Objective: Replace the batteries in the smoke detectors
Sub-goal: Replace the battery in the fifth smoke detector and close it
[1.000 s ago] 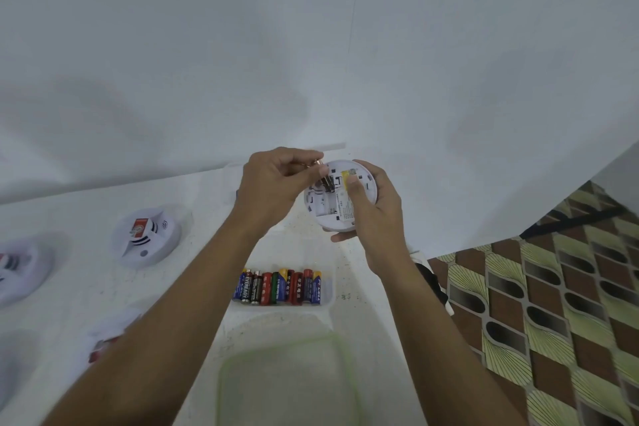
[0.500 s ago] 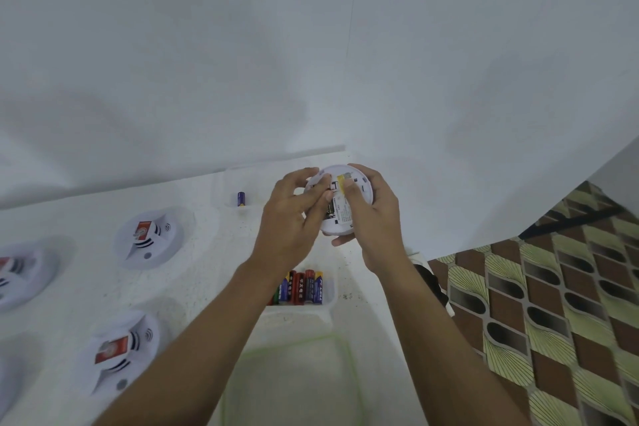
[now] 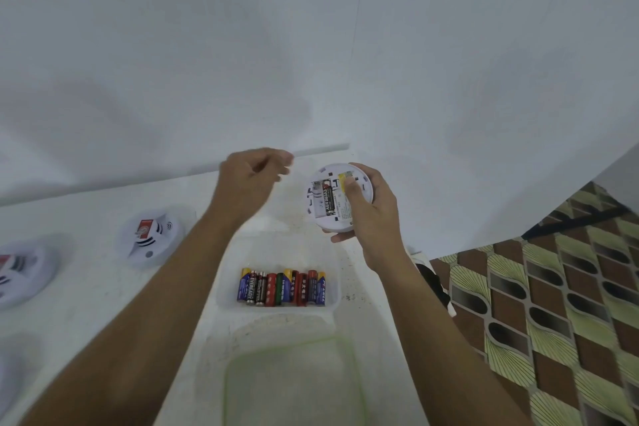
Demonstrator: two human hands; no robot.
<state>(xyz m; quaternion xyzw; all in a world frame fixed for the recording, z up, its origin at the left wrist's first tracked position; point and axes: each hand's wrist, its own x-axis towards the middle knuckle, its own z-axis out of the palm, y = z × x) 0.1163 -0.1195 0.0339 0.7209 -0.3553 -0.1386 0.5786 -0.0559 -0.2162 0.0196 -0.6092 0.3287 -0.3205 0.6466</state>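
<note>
Desk (image 3: 86, 322) carries tray (image 3: 333, 273) of spare batteries (image 3: 281, 287), near for reach. Above it, right hand (image 3: 373, 214) grips smoke detector (image 3: 318, 218) back-up, exposing 1 seated battery (image 3: 328, 199). Left hand (image 3: 249, 180) is curled and blurred; contents unclear.

Soft even light, blurred wide-angle edges
</note>
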